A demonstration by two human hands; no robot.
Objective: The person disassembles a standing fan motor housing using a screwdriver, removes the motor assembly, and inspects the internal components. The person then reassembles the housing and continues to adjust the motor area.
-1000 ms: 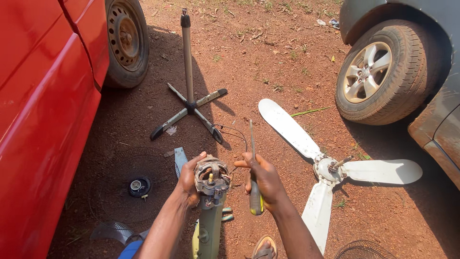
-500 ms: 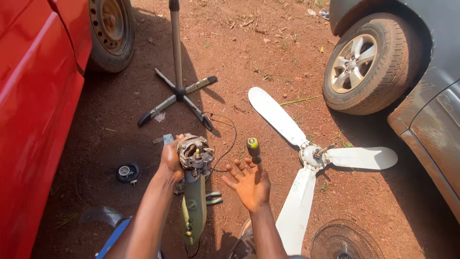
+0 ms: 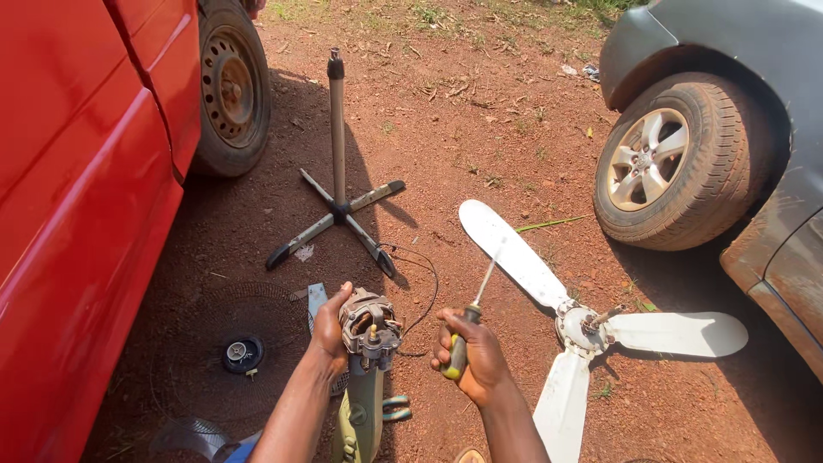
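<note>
The right hand [image 3: 480, 360], which half a second before lay open with the screwdriver [image 3: 467, 324] loose above it, had closed on the handle, shaft pointing up and away. The left hand [image 3: 330, 330] stayed clamped on the exposed fan motor [image 3: 369, 324] atop its green housing [image 3: 364, 411]. Fan blades [image 3: 591, 321] lay right; the stand [image 3: 339, 206] stood ahead.

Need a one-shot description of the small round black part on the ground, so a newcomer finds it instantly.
Start at the red car along the left edge and look down to the shaded dirt beside its lower panel. There, left of the left hand gripping the fan motor, lies the small round black part. It sits on a round wire grille, and unlike the white blades, it is dark with a pale centre.
</note>
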